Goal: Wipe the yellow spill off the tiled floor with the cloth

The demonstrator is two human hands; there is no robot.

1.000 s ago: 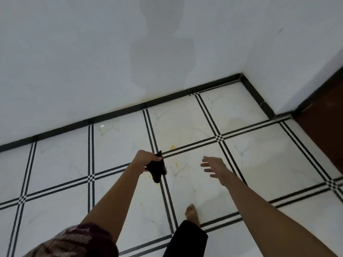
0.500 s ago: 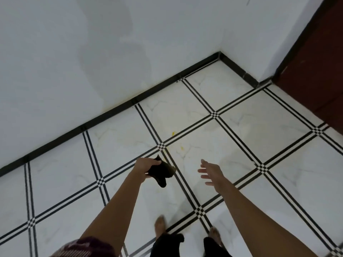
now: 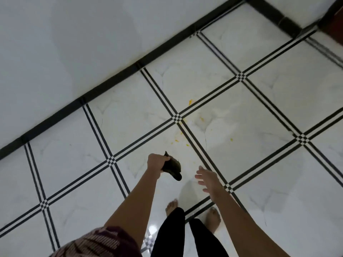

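A dark cloth [image 3: 173,167] hangs bunched from my left hand [image 3: 156,163], held up well above the floor. My right hand [image 3: 207,178] is spread beside it with fingers apart and holds nothing. The yellow spill [image 3: 190,102] is a scatter of small drops and smears on the white tiled floor [image 3: 269,160], around the tile crossing ahead of my hands; more drops [image 3: 176,140] lie nearer to me. Both hands are above and short of the spill, touching none of it.
A white wall with a black skirting board [image 3: 111,81] runs diagonally behind the spill. The room corner and a dark red door [image 3: 334,23] are at the top right. My bare feet [image 3: 171,205] stand just below the hands.
The view has tilted down and come closer, so the spill now lies nearer and larger ahead. My hands keep the same pose, the left one still gripping the cloth.
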